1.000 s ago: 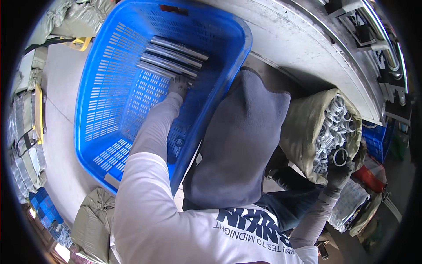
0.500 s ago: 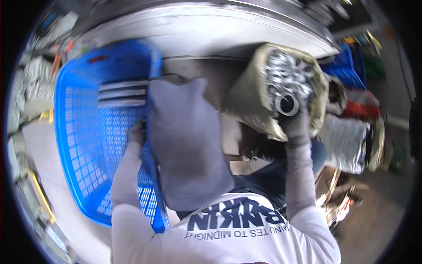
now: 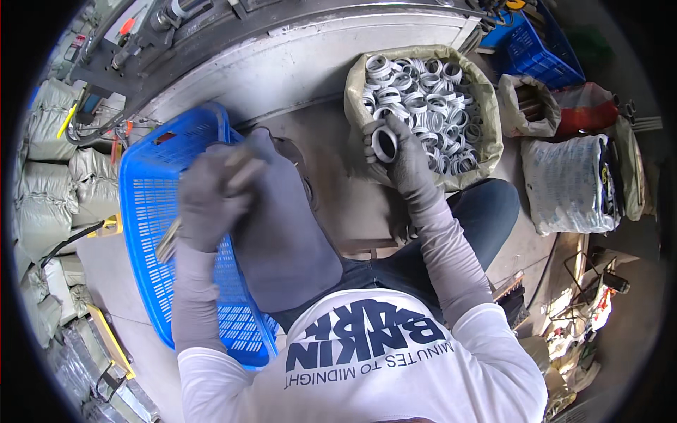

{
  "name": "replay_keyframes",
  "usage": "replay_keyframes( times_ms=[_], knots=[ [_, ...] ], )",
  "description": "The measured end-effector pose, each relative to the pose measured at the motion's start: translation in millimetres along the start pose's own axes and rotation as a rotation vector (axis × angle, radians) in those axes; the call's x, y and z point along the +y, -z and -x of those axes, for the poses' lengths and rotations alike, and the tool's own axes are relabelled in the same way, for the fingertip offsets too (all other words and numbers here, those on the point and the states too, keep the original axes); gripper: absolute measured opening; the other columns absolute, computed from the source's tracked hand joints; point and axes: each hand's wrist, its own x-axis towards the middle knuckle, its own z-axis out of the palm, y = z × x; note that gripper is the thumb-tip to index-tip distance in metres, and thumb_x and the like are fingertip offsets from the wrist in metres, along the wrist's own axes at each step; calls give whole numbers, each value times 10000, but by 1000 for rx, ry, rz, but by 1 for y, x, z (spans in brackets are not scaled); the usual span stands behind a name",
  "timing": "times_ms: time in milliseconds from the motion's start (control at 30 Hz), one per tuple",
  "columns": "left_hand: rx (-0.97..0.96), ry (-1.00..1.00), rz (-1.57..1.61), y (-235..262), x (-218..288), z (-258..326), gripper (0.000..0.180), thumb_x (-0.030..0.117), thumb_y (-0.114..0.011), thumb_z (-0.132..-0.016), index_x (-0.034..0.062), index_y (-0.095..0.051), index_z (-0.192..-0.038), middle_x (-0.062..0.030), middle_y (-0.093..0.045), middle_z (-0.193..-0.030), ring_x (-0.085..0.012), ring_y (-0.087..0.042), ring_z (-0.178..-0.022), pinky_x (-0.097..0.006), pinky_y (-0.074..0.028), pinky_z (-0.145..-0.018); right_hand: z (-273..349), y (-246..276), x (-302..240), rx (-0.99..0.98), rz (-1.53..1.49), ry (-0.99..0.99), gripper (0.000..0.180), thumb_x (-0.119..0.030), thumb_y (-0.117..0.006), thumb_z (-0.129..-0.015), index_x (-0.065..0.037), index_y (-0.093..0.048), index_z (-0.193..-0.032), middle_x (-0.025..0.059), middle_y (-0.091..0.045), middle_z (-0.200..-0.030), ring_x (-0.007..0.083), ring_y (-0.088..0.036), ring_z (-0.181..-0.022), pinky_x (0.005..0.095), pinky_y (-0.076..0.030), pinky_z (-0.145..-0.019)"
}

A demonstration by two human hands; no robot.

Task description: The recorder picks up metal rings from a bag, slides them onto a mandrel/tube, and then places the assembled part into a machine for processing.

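I see the left grey-gloved hand (image 3: 211,201) has risen from the blue plastic basket (image 3: 147,204). It is blurred now.

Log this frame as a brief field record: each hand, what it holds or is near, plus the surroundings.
left hand: gloved, motion-blurred, overlapping the blue basket in view; a slender piece shows beside it, hold unclear
right hand: gloved, gripping one pale ring at the sack's near edge
sack: open, full of similar loose rings
lap: dark grey pad, between basket and sack
far left: pale wrapped bundles
upper right: blue crate
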Motion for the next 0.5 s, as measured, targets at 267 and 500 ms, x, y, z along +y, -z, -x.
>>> replay_keyframes(
  times_ms=[267, 500],
  knots=[
    [-215, -247, -176, -59, 116, -63, 420, 295, -830, -727, 117, -616, -1042, -77, -664, -944, -252, -689, -911, -410, -512, -794, 23, -11, -1, -13, 744, 941, 515, -372, -358, -1072, 10, -696, -1137, 181, -713, -1001, 285, -702, -895, 364, -548, -845],
    [-287, -232, -172, -69, 123, -68, 431, 289, -836, -732, 106, -613, -1053, -88, -664, -957, -251, -700, -892, -405, -538, -806, 34, -11, -2, 64, 611, 675, 412, -221, -371, -1067, 18, -707, -1077, 193, -708, -1001, 300, -684, -880, 367, -536, -840]
  ],
)
